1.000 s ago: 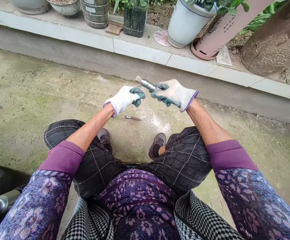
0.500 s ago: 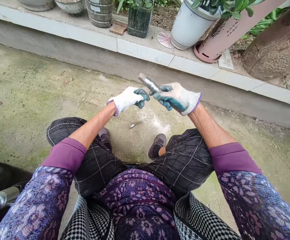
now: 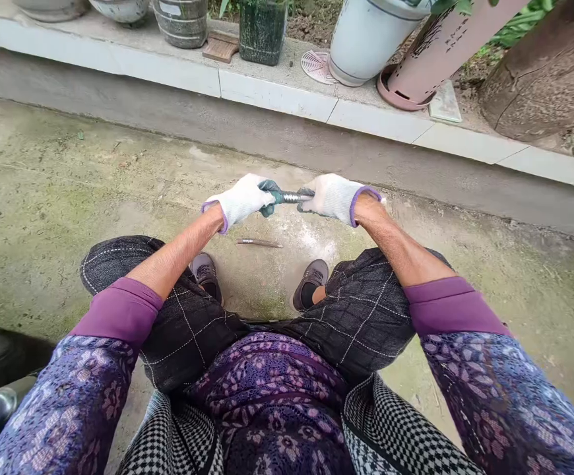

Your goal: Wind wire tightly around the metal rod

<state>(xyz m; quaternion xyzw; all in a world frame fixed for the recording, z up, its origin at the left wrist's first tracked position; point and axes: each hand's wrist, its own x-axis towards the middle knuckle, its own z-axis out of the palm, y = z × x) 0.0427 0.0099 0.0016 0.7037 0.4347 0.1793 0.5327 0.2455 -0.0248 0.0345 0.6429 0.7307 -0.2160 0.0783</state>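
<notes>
Both hands wear white knit gloves with green-coated fingers and purple cuffs. Between them, roughly level, is a short rod wound with shiny silver wire (image 3: pixel 293 197). My left hand (image 3: pixel 251 200) is closed around its left end, and my right hand (image 3: pixel 327 198) grips the right end. Only the rod's middle shows; the fingers cover both ends. Below my left hand is a thin brown stick (image 3: pixel 262 243) with a silvery band near its left tip. Whether it lies on the ground or hangs above it, I cannot tell.
White powder (image 3: pixel 317 241) is scattered on the mossy concrete between my shoes (image 3: pixel 311 280). Ahead runs a low tiled ledge (image 3: pixel 277 92) bearing a white pot (image 3: pixel 363 39), a pink planter (image 3: pixel 440 56) and other pots. A dark wheel (image 3: pixel 0 356) stands at lower left.
The wire-wound rod has turned from slanting up to nearly level. My left hand now holds its left end, and my right hand has rolled palm-down. The thin stick below has swung round to lie crosswise.
</notes>
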